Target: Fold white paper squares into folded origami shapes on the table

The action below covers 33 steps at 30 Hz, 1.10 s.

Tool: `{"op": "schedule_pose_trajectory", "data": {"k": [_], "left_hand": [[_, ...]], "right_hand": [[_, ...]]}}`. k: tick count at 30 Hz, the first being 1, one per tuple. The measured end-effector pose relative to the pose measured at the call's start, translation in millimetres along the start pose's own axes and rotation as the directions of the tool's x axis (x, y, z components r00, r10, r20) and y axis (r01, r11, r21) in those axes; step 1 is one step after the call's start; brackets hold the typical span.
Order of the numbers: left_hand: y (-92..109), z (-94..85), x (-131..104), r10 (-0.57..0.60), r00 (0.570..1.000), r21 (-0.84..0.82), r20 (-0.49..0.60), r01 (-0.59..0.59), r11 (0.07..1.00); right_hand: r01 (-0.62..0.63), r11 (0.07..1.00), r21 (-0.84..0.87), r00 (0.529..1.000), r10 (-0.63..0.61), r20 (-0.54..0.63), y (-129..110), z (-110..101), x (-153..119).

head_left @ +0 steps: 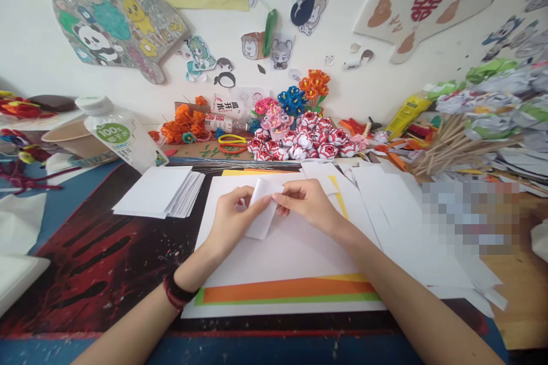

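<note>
A small folded white paper [264, 218] is held upright between both hands above the sheets. My left hand [233, 214] grips its left side, thumb across the front face and fingers behind. At its upper right edge, my right hand [306, 199] pinches the paper between thumb and fingertips. Both thumbs nearly meet there. Beneath the hands lies a stack of large paper sheets [295, 259], white on top with orange, yellow and green edges showing. Left of the hands sits a pile of white paper pieces [154, 191].
Red-and-white paper flowers [308, 140] and orange flowers [184, 122] line the back by the wall. A white bottle [122, 134] leans at back left. Loose white papers [398, 222] spread to the right, near a bundle of wooden sticks [447, 145].
</note>
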State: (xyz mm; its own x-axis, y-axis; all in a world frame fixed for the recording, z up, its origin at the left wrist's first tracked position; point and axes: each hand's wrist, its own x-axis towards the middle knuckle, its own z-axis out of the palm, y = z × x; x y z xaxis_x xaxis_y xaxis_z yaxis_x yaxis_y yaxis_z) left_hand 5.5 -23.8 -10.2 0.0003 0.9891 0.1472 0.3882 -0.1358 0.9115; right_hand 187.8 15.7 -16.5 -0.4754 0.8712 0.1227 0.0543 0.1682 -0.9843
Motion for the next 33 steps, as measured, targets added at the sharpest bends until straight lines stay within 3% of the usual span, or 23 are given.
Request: {"op": "schedule_pose_trajectory", "data": {"k": [6, 9, 18, 23, 27, 33], "left_hand": [[-6, -1.3, 2, 0.031, 1.000, -0.125, -0.005, -0.032, 0.992], [-7, -1.8, 1, 0.033, 0.998, -0.113, -0.057, -0.039, 0.993], [-6, -6.2, 4, 0.089, 0.993, -0.113, -0.075, -0.097, 0.989], [-5, -7.4, 4, 0.096, 0.995, -0.106, -0.017, -0.098, 0.990], [-4, -8.3, 3, 0.129, 0.991, -0.046, -0.035, -0.130, 0.990], [-5, -6.7, 4, 0.049, 0.998, -0.103, 0.042, -0.044, 0.994]], "right_hand": [[-0.047, 0.998, 0.031, 0.998, 0.046, 0.046, -3, -1, -2], [-0.066, 0.997, 0.045, 0.996, 0.064, 0.058, -6, -1, -3], [-0.113, 0.993, 0.035, 0.989, 0.109, 0.099, -10, -2, -4], [-0.093, 0.996, 0.014, 0.988, 0.091, 0.124, -12, -4, -4], [-0.082, 0.997, 0.007, 0.984, 0.079, 0.162, -12, -6, -5], [-0.064, 0.998, 0.002, 0.991, 0.063, 0.121, -11, -9, -4]]}}
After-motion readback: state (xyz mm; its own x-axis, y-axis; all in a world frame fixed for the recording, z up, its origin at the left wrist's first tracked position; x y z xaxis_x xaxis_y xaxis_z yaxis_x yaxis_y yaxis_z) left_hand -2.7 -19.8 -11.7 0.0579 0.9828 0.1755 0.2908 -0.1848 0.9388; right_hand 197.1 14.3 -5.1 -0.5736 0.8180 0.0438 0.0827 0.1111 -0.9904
